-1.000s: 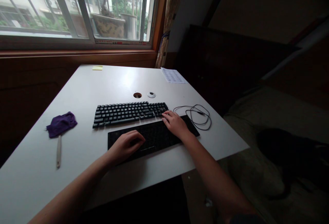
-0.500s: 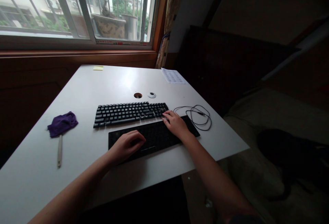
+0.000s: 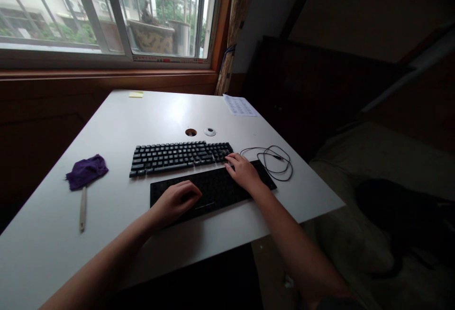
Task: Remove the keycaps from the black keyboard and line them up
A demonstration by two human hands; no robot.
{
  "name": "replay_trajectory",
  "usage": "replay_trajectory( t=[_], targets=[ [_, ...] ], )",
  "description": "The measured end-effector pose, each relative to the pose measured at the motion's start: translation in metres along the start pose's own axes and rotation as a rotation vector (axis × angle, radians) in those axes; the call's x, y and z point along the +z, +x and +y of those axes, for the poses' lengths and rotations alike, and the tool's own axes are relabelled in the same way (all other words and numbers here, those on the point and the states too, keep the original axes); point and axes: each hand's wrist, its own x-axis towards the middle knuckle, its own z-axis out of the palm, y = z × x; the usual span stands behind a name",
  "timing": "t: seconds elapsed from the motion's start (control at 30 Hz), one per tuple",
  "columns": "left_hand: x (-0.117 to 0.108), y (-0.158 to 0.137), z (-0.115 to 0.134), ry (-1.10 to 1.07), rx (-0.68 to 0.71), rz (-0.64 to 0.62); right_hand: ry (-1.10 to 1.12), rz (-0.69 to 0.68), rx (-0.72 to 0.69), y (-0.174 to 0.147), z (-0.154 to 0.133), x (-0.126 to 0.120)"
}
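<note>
A black keyboard base (image 3: 213, 187) lies slantwise near the front of the desk, its key area too dark to make out. Just behind it, loose black keycaps (image 3: 167, 156) are laid out in keyboard order. My left hand (image 3: 177, 198) rests on the base's left part, its fingers curled toward the thumb; whatever they hold, if anything, is hidden. Reaching over the base, my right hand (image 3: 241, 170) has thumb and forefinger at the right end of the keycap rows, seemingly pinching one keycap. A black cable (image 3: 280, 158) lies coiled at the right of the base.
A purple cloth (image 3: 87, 171) covers the head of a pale-handled tool (image 3: 83, 210) on the left. Behind the keycaps are a round desk hole (image 3: 191, 132) and its white cover (image 3: 210, 132). Printed paper (image 3: 240, 105) and a yellow note (image 3: 135, 94) lie at the far edge.
</note>
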Motion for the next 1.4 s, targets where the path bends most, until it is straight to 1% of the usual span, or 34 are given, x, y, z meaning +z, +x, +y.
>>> replay_trajectory(
  t=[0.73,1.4],
  targets=[
    [-0.0009,-0.0004,0.0027,0.007,-0.011,-0.017,0.000,-0.015,-0.024,-0.0017,-0.0016,-0.0004],
    [-0.0005,0.0002,0.0000,-0.008,-0.002,0.003,0.025,-0.015,-0.058,-0.0017,-0.0011,-0.0005]
  ],
)
